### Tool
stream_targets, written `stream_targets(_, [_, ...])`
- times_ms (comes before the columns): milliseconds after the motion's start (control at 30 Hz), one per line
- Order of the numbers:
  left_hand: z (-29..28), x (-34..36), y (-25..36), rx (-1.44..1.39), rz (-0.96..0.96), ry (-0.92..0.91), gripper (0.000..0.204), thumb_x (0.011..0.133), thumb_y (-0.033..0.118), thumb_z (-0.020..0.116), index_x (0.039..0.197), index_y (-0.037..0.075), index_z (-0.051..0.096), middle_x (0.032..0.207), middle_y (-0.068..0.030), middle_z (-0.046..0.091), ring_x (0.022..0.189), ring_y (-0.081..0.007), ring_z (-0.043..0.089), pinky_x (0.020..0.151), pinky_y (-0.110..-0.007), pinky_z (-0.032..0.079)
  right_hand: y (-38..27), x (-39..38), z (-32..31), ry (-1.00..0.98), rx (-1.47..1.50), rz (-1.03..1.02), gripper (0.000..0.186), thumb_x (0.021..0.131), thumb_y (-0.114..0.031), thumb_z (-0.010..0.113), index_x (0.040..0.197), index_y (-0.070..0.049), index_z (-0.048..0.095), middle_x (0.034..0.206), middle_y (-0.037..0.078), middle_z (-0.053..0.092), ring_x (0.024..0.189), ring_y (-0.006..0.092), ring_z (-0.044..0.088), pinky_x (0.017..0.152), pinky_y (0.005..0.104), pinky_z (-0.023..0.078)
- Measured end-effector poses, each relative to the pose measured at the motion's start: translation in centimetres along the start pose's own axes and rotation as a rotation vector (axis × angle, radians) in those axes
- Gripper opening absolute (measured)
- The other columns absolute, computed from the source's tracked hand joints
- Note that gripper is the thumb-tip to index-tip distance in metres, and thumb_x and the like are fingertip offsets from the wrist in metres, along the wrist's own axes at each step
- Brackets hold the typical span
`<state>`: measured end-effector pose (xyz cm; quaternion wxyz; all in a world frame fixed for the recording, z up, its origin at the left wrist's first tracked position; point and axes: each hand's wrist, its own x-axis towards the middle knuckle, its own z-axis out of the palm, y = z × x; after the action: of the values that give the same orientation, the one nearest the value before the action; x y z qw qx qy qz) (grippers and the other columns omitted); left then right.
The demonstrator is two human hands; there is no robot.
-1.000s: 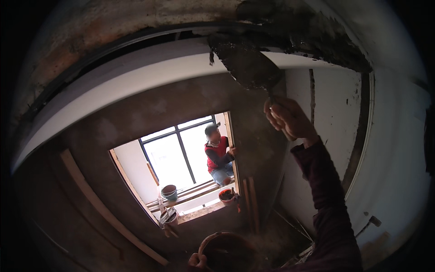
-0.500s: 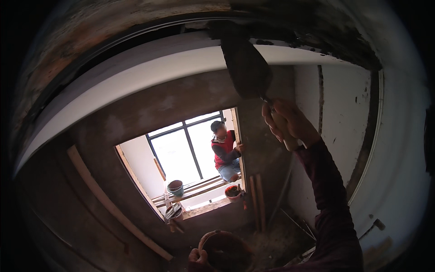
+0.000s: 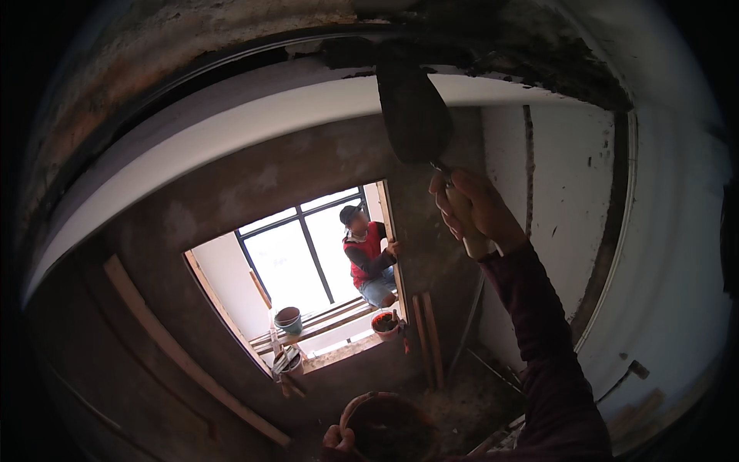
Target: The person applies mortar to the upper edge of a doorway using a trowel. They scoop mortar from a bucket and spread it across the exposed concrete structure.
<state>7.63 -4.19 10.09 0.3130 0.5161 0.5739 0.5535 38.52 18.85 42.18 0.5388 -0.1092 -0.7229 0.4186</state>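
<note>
My right hand [image 3: 486,212], raised on an outstretched arm, is wrapped round the pale handle of a trowel [image 3: 414,115]. The trowel's dark blade points upward, its tip against dark wet mortar [image 3: 531,65] along the gap above a white beam [image 3: 254,127]. Low in the picture, my left hand [image 3: 337,437] grips the rim of a round bucket [image 3: 379,397]. What lies inside that bucket is too dark to make out.
A co-worker [image 3: 368,254] in a red vest crouches in a window opening, one hand on its frame. Nearby stand a grey-green bucket [image 3: 289,320], a red-rimmed bucket [image 3: 386,323] and a bucket of tools [image 3: 287,359]. Wooden boards [image 3: 429,339] lean against the wall; a hammer [image 3: 637,369] shows at lower right.
My right hand and the trowel have shifted slightly left, the blade still at the mortar. More dark mortar shows left of the blade tip. The window and co-worker appear further left.
</note>
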Motion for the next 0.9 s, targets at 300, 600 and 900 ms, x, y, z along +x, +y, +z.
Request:
stream_targets(300, [-1.1, -1.5, -1.1, 0.021, 0.017, 0.055, 0.027, 0.102, 0.025, 0.052, 0.083, 0.005, 0.052, 0.068, -0.0028, 0.044, 0.063, -0.0138, 0.044, 0.054, -0.036, 0.038, -1.5, -6.3, 4.0, 0.066, 0.091, 0.239, 0.049, 0.102, -0.049, 0.042, 0.101, -0.003, 0.058, 0.066, 0.001, 0.053, 0.042, 0.0094, 0.048, 0.039, 0.0243, 0.042])
stream_targets(600, [-6.4, -2.4, -3.8, 0.328, 0.106, -0.013, 0.014, 0.097, 0.017, 0.058, 0.094, 0.003, 0.055, 0.077, -0.0085, 0.051, 0.067, -0.0207, 0.049, 0.059, -0.038, 0.043, 5.4, -0.9, 16.6, 0.097, 0.441, -0.173, 0.041, 0.104, -0.042, 0.039, 0.098, -0.006, 0.058, 0.065, 0.006, 0.056, 0.047, 0.0142, 0.053, 0.042, 0.0301, 0.044])
stream_targets(900, [-13.6, -3.9, -2.5, 0.434, 0.213, -0.076, 0.016, 0.078, -0.006, 0.056, 0.092, 0.002, 0.055, 0.088, -0.0207, 0.052, 0.077, -0.0417, 0.054, 0.065, -0.05, 0.044, 5.1, 9.0, 29.8, 0.135, 1.074, -0.377, 0.046, 0.103, -0.056, 0.032, 0.098, -0.015, 0.052, 0.068, 0.004, 0.05, 0.051, 0.0213, 0.054, 0.049, 0.0394, 0.047])
